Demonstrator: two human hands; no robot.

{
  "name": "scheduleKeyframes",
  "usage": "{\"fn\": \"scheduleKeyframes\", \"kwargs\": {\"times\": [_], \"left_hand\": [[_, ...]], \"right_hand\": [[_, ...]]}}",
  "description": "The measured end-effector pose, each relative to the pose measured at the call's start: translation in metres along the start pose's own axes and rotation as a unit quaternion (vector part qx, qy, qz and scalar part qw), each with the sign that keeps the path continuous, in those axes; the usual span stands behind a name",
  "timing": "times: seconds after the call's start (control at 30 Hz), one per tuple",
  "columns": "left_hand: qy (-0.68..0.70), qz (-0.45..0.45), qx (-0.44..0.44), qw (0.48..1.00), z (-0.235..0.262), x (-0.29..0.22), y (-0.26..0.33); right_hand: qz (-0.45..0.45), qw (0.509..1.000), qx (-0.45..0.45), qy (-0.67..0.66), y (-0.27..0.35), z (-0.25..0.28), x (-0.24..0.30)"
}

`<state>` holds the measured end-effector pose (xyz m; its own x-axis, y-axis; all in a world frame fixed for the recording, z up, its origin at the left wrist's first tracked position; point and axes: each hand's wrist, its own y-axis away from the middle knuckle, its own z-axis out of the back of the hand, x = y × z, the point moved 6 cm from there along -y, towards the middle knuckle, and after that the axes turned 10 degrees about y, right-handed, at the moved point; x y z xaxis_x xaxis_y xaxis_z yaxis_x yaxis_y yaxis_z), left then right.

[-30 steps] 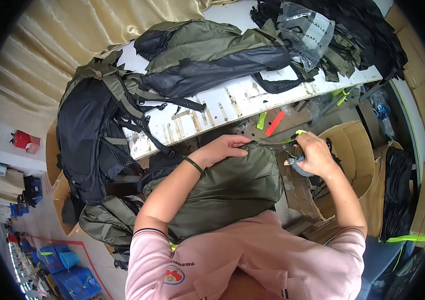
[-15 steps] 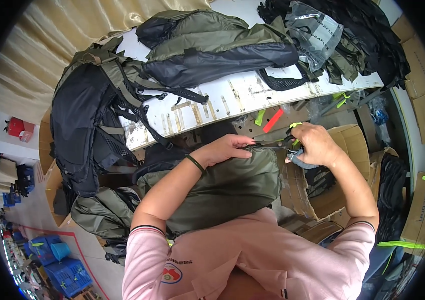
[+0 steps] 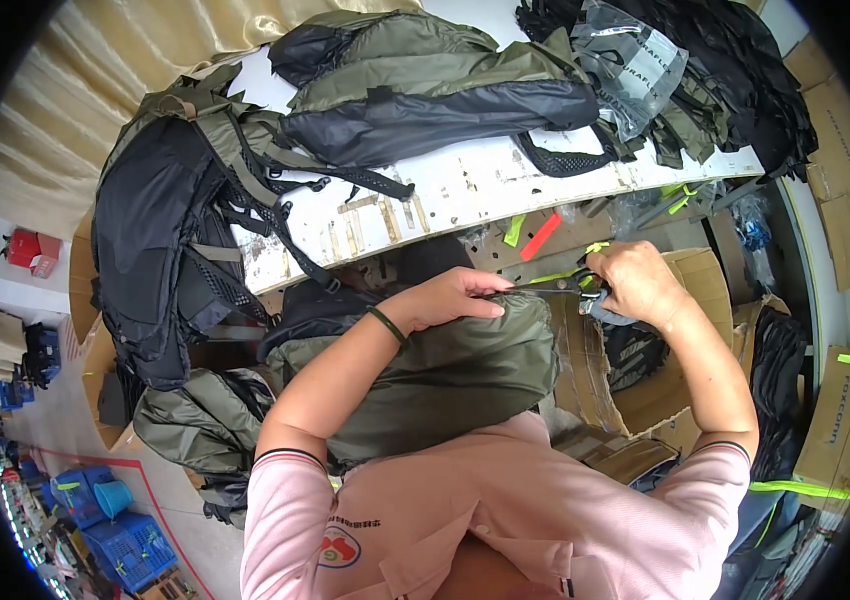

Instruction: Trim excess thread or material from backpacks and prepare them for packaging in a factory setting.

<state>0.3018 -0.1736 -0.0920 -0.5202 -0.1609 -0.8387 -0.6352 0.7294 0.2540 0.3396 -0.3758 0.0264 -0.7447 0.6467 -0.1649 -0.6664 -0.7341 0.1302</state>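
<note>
An olive-green fabric bag [image 3: 435, 375] lies across my lap. At its upper edge my left hand [image 3: 450, 298] is closed, pinching the dark-trimmed fabric between thumb and fingers. My right hand [image 3: 637, 283] grips a pair of scissors [image 3: 551, 288], with a yellow-green strip tied at the handle. The blades point left along the bag's edge, their tips close to my left fingertips. Whether they touch the fabric or a thread is too small to tell. Some grey material shows under my right fingers.
A worn white table [image 3: 445, 205] stands ahead, bearing olive and black backpacks [image 3: 435, 115] and a clear plastic bag [image 3: 635, 70]. On the right is an open cardboard box [image 3: 585, 375] with dark items inside. Another backpack [image 3: 160, 230] hangs over the table's left end. Blue crates [image 3: 130, 550] sit lower left.
The scissor blades look closer together than before. My right hand has shifted slightly, while my left keeps its pinch on the bag's edge. The whole view has moved a little.
</note>
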Motion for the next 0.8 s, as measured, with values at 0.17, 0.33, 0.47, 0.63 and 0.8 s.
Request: {"fn": "scheduleKeyframes", "kwargs": {"times": [0.17, 0.33, 0.47, 0.63, 0.8], "left_hand": [[0.012, -0.021, 0.011, 1.000, -0.004, -0.004, 0.000], [-0.251, -0.228, -0.085, 0.937, -0.010, -0.033, 0.021], [-0.554, -0.248, -0.201, 0.769, 0.011, -0.045, 0.088], [-0.491, -0.235, -0.269, 0.795, 0.034, -0.013, 0.111], [-0.183, -0.170, -0.232, 0.940, 0.050, 0.008, 0.103]], "right_hand": [[-0.063, 0.967, -0.040, -0.243, -0.018, 0.005, 0.013], [-0.028, 0.869, 0.018, -0.494, -0.042, -0.043, 0.047], [-0.108, 0.802, 0.048, -0.586, -0.036, -0.059, 0.022], [-0.125, 0.776, 0.069, -0.614, -0.036, -0.060, 0.024], [-0.064, 0.884, 0.024, -0.463, -0.041, -0.057, 0.025]]}}
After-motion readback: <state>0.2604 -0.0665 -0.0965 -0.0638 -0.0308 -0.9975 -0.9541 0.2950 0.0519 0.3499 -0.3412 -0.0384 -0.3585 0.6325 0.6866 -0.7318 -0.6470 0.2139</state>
